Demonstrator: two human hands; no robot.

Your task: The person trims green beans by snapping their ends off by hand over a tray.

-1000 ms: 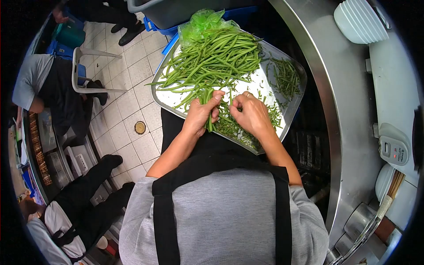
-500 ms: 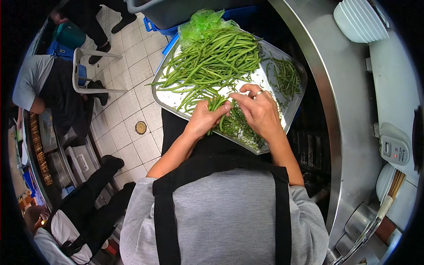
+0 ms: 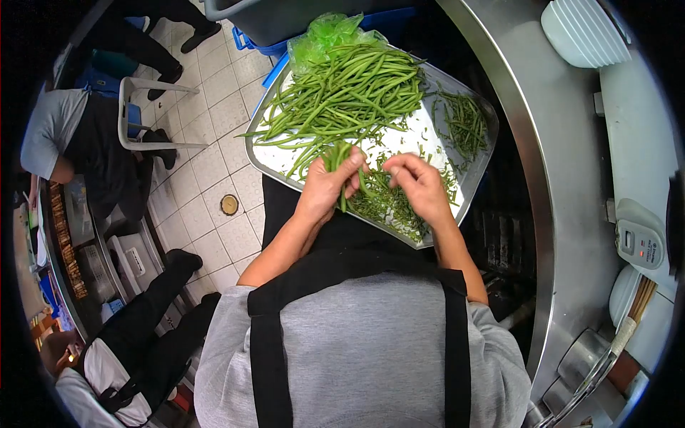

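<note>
My left hand is closed around a small bunch of green beans over the near left part of a metal tray. My right hand is just to its right, fingers curled with thumb and forefinger close together; whether anything is between them is too small to tell. A large heap of green beans fills the far part of the tray, beside a green plastic bag. Short bean pieces lie below my hands, and a darker pile of thin pieces lies at the right.
A curved steel counter runs along the right, bearing stacked white bowls and a white appliance. Several other people are at the left, near a white chair on the tiled floor. A grey bin stands beyond the tray.
My right hand has moved down and away from my left hand, which has tilted upward with its beans. A person at the upper left has shifted their legs.
</note>
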